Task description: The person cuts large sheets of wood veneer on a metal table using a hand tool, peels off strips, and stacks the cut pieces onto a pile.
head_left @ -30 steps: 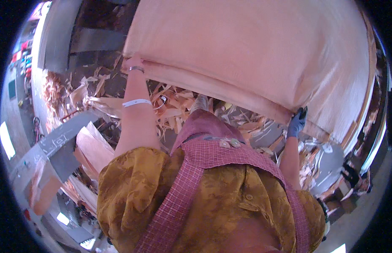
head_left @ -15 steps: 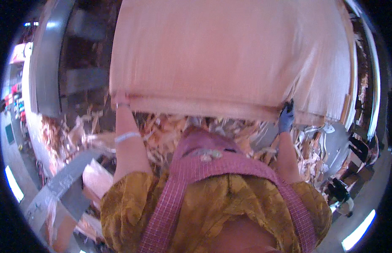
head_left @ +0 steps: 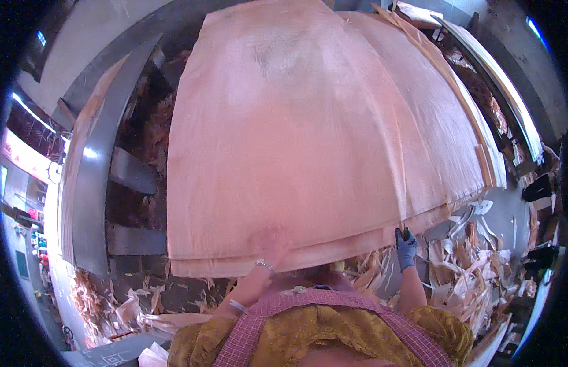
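Note:
A wide stack of thin, pinkish wood veneer sheets lies in front of me, its top veneer sheet (head_left: 284,134) covering the left and middle part. My left hand (head_left: 275,241), bare with a bracelet at the wrist, rests flat on this sheet close to its front edge, fingers out and slightly blurred. At the front edge farther right, my right hand (head_left: 406,246) in a grey-blue glove is closed on the raised fold or edge of the veneer sheet. Another veneer sheet (head_left: 430,128) shows to the right of that fold.
Grey metal beams (head_left: 97,177) run along the left, with crosspieces and dark gaps beside the stack. Torn veneer scraps (head_left: 467,269) litter the floor below the front edge on both sides. A long pale board (head_left: 492,73) stands along the right.
My left hand has moved from the stack's left front corner to the middle of the front edge. My right hand stays at the edge. More of the stack's far end shows.

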The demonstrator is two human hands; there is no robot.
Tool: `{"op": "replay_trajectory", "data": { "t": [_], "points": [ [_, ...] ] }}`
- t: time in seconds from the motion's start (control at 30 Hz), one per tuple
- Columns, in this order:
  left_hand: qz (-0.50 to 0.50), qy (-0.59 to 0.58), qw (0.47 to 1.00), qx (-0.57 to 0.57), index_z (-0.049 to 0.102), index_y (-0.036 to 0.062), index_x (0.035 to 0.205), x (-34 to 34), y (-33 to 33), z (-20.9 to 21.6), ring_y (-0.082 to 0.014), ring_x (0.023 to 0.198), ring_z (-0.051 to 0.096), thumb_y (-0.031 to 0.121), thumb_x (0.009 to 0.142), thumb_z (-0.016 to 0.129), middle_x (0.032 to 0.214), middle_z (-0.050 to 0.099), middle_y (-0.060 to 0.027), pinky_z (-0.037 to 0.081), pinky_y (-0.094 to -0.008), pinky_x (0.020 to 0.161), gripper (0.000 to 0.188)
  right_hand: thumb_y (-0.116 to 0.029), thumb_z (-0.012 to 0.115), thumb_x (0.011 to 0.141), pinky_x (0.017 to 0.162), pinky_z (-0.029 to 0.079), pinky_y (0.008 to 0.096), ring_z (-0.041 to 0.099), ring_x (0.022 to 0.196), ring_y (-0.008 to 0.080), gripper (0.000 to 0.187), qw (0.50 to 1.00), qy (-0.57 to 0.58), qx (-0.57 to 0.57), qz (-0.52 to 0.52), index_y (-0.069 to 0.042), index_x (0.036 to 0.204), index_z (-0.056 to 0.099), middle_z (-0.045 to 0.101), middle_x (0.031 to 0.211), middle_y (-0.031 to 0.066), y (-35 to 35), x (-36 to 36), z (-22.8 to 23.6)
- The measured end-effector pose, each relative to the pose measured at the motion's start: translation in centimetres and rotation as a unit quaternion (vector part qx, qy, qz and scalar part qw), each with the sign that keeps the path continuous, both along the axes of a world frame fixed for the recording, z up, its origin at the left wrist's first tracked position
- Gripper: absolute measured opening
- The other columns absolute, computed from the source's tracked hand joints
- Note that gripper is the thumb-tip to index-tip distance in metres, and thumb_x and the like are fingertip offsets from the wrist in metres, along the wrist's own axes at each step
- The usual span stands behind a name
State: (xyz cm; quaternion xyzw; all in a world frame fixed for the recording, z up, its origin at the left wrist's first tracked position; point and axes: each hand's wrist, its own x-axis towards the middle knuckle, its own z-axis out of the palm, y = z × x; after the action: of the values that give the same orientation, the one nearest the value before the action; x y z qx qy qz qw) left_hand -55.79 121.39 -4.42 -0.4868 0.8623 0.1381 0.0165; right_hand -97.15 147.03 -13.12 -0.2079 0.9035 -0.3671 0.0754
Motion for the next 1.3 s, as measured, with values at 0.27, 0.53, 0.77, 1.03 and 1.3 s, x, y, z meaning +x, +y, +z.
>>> {"op": "replay_trajectory", "data": {
  "t": [0.27,0.53,0.77,1.03,1.3],
  "points": [
    [-0.033,-0.087,0.99,0.101,0.057,0.0246,0.131,-1.9,-0.5,1.5,-0.0309,0.118,0.055,0.048,0.088,0.053,0.126,0.061,-0.0103,0.045,-0.0474,0.098,0.049,-0.039,0.068,0.087,0.061,0.048,0.0419,0.062,0.064,0.0325,0.034,0.992,0.082,0.093,0.011,-0.005,0.089,0.067,0.067,0.076,0.0155,11.6,-9.1,2.0],
    [-0.198,-0.19,0.958,0.087,0.069,0.0157,0.105,-0.8,-3.4,-6.7,-0.0291,0.117,0.056,0.038,0.09,0.049,0.124,0.061,-0.0098,0.046,-0.0445,0.099,0.034,-0.018,0.064,0.09,0.066,0.049,0.0387,0.063,0.075,0.0271,0.009,0.994,0.106,0.009,-0.013,-0.01,0.093,0.067,0.069,0.086,0.0115,24.1,-22.9,2.3],
    [-0.317,-0.275,0.907,0.029,0.067,0.0117,0.11,2.0,-3.8,-6.3,-0.0354,0.116,0.057,0.037,0.093,0.05,0.124,0.062,-0.0161,0.044,-0.0476,0.1,0.035,-0.028,0.068,0.091,0.067,0.051,0.0383,0.067,0.071,0.0281,0.028,0.979,0.201,0.033,-0.002,-0.001,0.095,0.066,0.071,0.084,0.0146,24.3,-27.5,8.1],
    [0.073,0.136,0.987,0.035,0.05,0.0062,0.133,-0.4,-1.9,5.5,-0.0377,0.116,0.056,0.039,0.086,0.067,0.129,0.054,-0.02,0.045,-0.0477,0.098,0.059,-0.03,0.069,0.089,0.073,0.049,0.0316,0.064,0.08,0.0137,0.029,0.926,-0.08,-0.369,-0.02,-0.003,0.1,0.072,0.073,0.089,0.0047,13.3,-19.0,0.7],
    [0.082,0.394,0.884,-0.24,0.06,0.0037,0.123,24.9,6.0,27.2,-0.0279,0.104,0.063,0.018,0.086,0.072,0.115,0.064,-0.014,0.049,-0.0381,0.092,0.042,-0.041,0.072,0.087,0.032,0.027,0.0269,0.036,0.035,0.0086,0.032,0.874,-0.433,-0.179,0.132,-0.012,0.081,0.061,0.042,0.049,-0.004,-10.8,19.2,10.3]
  ]
}}
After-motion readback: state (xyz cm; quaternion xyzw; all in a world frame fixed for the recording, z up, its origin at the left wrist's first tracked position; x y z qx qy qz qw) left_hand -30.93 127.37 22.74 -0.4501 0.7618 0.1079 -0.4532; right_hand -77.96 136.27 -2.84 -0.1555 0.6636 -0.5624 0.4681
